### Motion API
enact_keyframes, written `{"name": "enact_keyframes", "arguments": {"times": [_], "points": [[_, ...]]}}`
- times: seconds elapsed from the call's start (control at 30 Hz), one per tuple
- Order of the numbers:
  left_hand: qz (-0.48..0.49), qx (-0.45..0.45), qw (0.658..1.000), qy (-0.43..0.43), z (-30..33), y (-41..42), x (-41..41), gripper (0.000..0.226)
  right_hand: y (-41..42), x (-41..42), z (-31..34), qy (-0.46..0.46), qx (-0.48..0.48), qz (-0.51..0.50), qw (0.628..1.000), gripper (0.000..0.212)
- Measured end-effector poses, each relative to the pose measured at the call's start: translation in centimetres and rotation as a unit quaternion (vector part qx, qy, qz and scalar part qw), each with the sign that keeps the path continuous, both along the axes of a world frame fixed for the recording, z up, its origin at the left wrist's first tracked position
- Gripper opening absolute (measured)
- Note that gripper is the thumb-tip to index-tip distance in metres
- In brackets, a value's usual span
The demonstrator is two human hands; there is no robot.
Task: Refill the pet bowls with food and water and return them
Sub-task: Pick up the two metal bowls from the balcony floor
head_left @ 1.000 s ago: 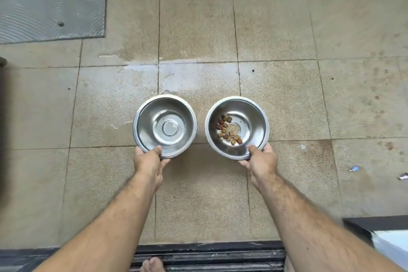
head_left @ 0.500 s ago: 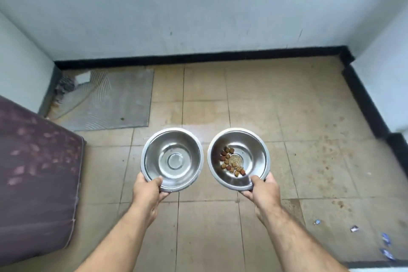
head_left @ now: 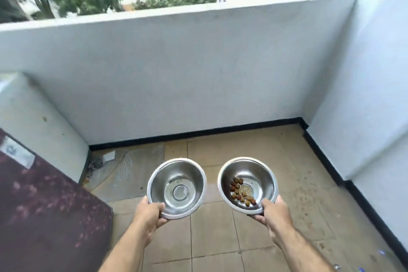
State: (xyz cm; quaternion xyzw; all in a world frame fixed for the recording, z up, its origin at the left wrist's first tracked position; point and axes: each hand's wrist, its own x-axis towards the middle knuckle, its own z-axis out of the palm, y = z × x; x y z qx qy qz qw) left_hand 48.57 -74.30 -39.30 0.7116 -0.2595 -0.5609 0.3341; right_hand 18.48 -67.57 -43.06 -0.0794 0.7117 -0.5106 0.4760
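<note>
Head view: empty bowl, kibble in other bowl.

Your floor: beige tiles, stained. Grey ridged mat flat in far left corner. Dark maroon mattress on left. Small scraps near right.

Maroon mattress cut off left.

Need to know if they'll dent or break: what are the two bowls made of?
Both the left bowl and the right bowl look like polished stainless steel: silvery, mirror-like glare inside, thin rolled rims. Plated metal can't be ruled out.
</note>
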Motion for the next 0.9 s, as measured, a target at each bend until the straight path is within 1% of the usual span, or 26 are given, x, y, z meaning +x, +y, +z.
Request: {"name": "enact_keyframes", "arguments": {"times": [0.13, 0.2, 0.3, 0.43, 0.6, 0.77, 0.9], "points": [[-0.046, -0.010, 0.999, -0.008, 5.4, 2.0, -0.2, 0.032, 3.5, -0.1, 5.6, 0.011, -0.015, -0.030, 0.999, 0.036], [-0.066, -0.015, 0.998, -0.017, 6.8, 2.9, -0.4, 0.031, 5.4, -0.1, 7.2, 0.016, -0.020, -0.044, 0.999, 0.034], [-0.110, -0.011, 0.994, -0.008, 8.3, 4.9, -1.3, 0.027, 9.6, -0.6, 9.4, 0.027, -0.024, -0.073, 0.997, 0.033], [-0.175, -0.013, 0.984, -0.017, 9.6, 8.0, -3.4, 0.023, 15.5, -2.3, 11.3, 0.043, -0.024, -0.111, 0.993, 0.028], [-0.254, -0.023, 0.967, -0.016, 11.1, 13.0, -6.6, 0.020, 23.8, -4.7, 12.9, 0.062, -0.029, -0.129, 0.989, 0.032], [-0.306, -0.037, 0.951, -0.006, 12.5, 18.8, -9.8, 0.019, 32.5, -6.5, 13.6, 0.052, -0.053, -0.140, 0.987, 0.035], [-0.338, -0.051, 0.939, -0.028, 13.2, 24.7, -11.9, 0.019, 40.3, -7.0, 13.7, 0.057, -0.066, -0.142, 0.986, 0.033]]}}
